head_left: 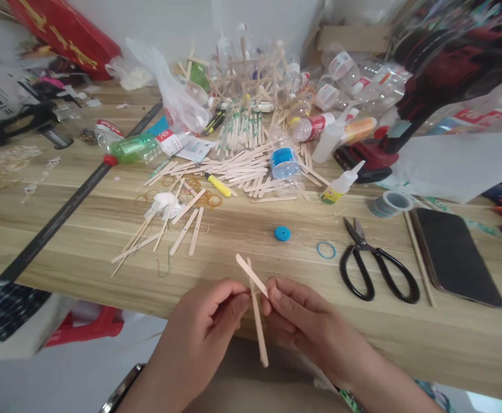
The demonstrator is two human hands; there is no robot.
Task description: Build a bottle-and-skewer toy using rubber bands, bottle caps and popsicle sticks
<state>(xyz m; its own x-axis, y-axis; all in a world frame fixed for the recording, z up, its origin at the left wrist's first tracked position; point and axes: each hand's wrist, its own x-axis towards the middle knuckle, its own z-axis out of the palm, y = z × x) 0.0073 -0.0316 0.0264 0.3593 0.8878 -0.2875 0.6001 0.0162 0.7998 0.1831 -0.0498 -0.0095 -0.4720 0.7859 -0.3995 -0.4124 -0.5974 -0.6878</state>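
Note:
Two flat wooden sticks cross each other between my hands at the table's front edge. My right hand (296, 310) is closed, with thumb and fingers pinching the shorter-looking stick (251, 275), which tilts up to the left. Behind it, the longer stick (258, 330) points down toward me. My left hand (216, 321) is closed in a pinch beside the crossing; what lies between its fingertips is hidden. A blue bottle cap (282, 233) and a blue rubber band (326, 249) lie just beyond my hands.
Black-handled scissors (377, 261), a thin wooden rod (419, 258) and a phone (457, 255) lie at the right. A glue bottle (341, 184), a yellow-handled tool (218, 184), piled sticks (242, 166) and plastic bottles (285, 160) are farther back. Loose sticks (184, 232) lie left.

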